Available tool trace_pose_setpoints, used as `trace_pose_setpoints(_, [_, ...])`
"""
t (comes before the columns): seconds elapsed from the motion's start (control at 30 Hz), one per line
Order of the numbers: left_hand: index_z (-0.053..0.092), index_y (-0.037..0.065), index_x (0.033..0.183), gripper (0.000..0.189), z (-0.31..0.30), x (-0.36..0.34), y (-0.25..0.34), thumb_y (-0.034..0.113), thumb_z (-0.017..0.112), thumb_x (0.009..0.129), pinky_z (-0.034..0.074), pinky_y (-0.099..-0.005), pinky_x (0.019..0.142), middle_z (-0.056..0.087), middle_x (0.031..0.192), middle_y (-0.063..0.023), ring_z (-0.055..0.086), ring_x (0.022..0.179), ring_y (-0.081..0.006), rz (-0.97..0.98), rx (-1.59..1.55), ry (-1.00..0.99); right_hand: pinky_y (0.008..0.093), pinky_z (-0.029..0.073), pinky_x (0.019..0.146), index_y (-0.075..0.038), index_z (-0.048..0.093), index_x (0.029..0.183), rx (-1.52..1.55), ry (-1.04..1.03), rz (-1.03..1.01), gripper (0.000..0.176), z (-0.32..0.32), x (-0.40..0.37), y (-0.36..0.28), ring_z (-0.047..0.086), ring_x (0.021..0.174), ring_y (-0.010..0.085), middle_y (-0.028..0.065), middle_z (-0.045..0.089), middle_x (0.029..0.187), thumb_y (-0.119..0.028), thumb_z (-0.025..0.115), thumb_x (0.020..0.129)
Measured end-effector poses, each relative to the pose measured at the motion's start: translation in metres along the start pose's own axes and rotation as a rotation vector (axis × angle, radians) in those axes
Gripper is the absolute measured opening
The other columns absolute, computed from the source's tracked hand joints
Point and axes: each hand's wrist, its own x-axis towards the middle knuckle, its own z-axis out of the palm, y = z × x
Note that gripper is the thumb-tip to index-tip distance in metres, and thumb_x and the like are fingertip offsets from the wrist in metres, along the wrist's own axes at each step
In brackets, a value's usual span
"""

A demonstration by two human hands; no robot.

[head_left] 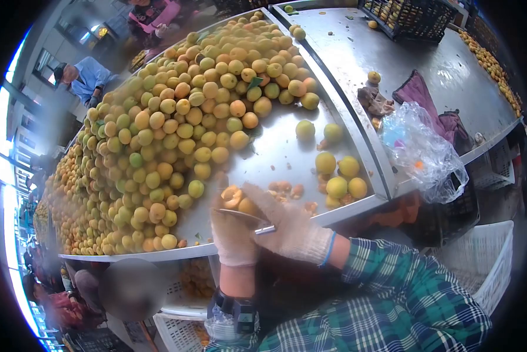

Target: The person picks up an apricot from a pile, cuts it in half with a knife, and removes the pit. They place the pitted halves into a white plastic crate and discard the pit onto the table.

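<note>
My left hand (234,234), in a pale glove, holds an opened apricot (231,198) showing its orange inside at the table's front edge. Close against it from the right, my gloved right hand (295,230) is closed on a knife with a silver handle end (265,230); its blade lies across by the fruit. A big heap of yellow-green and orange apricots (157,129) covers the metal table (269,146) to the left and beyond. Several loose apricots (337,187) sit right of my hands, with small orange pieces (284,189) between.
Across a raised divider (339,94), a second table holds a clear plastic bag (419,146), purple cloth (419,97) and a black crate (407,20). White crates (492,258) stand below the edge. A person in blue (90,76) is at the far left, another person at the top.
</note>
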Motion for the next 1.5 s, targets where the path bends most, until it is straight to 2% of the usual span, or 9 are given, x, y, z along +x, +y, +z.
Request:
trace_pose_setpoints(0.1, [0.031,0.004,0.144,0.049,0.002,-0.002,0.000,0.013,0.048,0.098,0.049,-0.0342,0.097,0.049,0.129,-0.0142,0.056,0.110,-0.0233,0.076,0.116,0.009,0.0348,0.047,0.094,-0.006,0.034,0.143,0.174,-0.146,0.024,0.072,0.003,0.001,0.004,0.060,0.110,0.0272,0.0166,0.058,0.122,-0.006,0.066,0.078])
trace_pose_setpoints(0.17, [0.035,0.004,0.142,0.047,0.012,0.000,-0.002,0.019,0.047,0.098,0.052,-0.0308,0.086,0.054,0.118,-0.0121,0.059,0.099,-0.0196,0.106,0.000,0.072,0.0392,0.056,0.073,-0.007,0.039,0.138,0.259,0.141,-0.300,0.065,0.014,0.010,0.016,0.067,0.082,0.0331,0.0172,0.065,0.098,-0.016,0.067,0.080])
trace_pose_setpoints(0.23, [0.038,0.004,0.140,0.046,0.013,0.004,0.000,0.024,0.046,0.099,0.055,-0.0274,0.075,0.058,0.108,-0.0100,0.061,0.087,-0.0159,0.137,-0.122,0.130,0.0337,0.053,0.061,-0.006,0.043,0.135,0.544,0.080,-0.059,0.058,-0.002,0.006,0.008,0.065,0.069,0.0246,0.0123,0.065,0.091,-0.014,0.066,0.082])
trace_pose_setpoints(0.33, [0.053,0.003,0.122,0.053,0.020,0.009,0.028,0.048,0.037,0.098,0.029,-0.0187,0.041,0.050,0.066,-0.0003,0.038,0.047,-0.0070,-0.498,-0.719,0.179,0.0217,0.039,0.035,0.001,0.052,0.124,1.110,0.154,0.261,0.038,-0.040,0.007,-0.018,0.048,0.040,0.0070,0.0032,0.059,0.070,-0.007,0.059,0.088])
trace_pose_setpoints(0.77, [0.059,0.007,0.102,0.072,0.044,-0.019,-0.002,0.073,0.032,0.090,0.042,-0.0217,0.063,0.058,0.086,-0.0017,0.053,0.070,-0.0119,-0.206,-0.160,-0.230,0.0291,0.044,0.039,0.001,0.052,0.116,1.334,0.559,0.020,0.028,-0.080,0.007,0.000,0.047,0.044,0.0130,0.0053,0.052,0.063,-0.013,0.052,0.092])
trace_pose_setpoints(1.2, [0.045,0.004,0.132,0.077,0.038,-0.017,-0.007,0.069,0.037,0.091,0.048,-0.0276,0.083,0.060,0.112,-0.0080,0.059,0.096,-0.0172,-0.347,-0.038,-0.366,0.0236,0.045,0.048,0.001,0.059,0.110,1.230,0.439,0.023,0.021,-0.080,-0.007,-0.002,0.053,0.053,0.0092,0.0031,0.058,0.070,-0.001,0.054,0.089])
trace_pose_setpoints(1.27, [0.040,0.003,0.138,0.078,0.040,-0.019,-0.002,0.066,0.037,0.093,0.047,-0.0281,0.085,0.058,0.118,-0.0084,0.058,0.100,-0.0172,-0.425,0.017,-0.403,0.0222,0.050,0.061,-0.002,0.064,0.104,0.797,0.617,-0.319,0.019,-0.070,0.000,0.003,0.059,0.069,0.0076,0.0020,0.063,0.084,0.003,0.059,0.086])
trace_pose_setpoints(1.43, [0.028,0.005,0.147,0.080,0.050,-0.026,0.013,0.063,0.040,0.093,0.047,-0.0242,0.077,0.054,0.124,-0.0056,0.057,0.097,-0.0121,-0.387,0.093,-0.370,0.0246,0.052,0.070,-0.003,0.067,0.097,0.941,0.545,-0.216,0.019,-0.071,-0.003,0.001,0.062,0.080,0.0099,0.0029,0.066,0.096,0.005,0.062,0.080])
trace_pose_setpoints(1.5, [0.029,0.004,0.146,0.079,0.045,-0.026,0.013,0.063,0.040,0.093,0.046,-0.0216,0.075,0.054,0.125,-0.0050,0.057,0.097,-0.0105,-0.393,0.100,-0.417,0.0256,0.052,0.069,-0.003,0.067,0.094,0.492,0.682,-0.280,0.022,-0.069,-0.002,0.004,0.063,0.078,0.0131,0.0053,0.066,0.097,0.006,0.063,0.074])
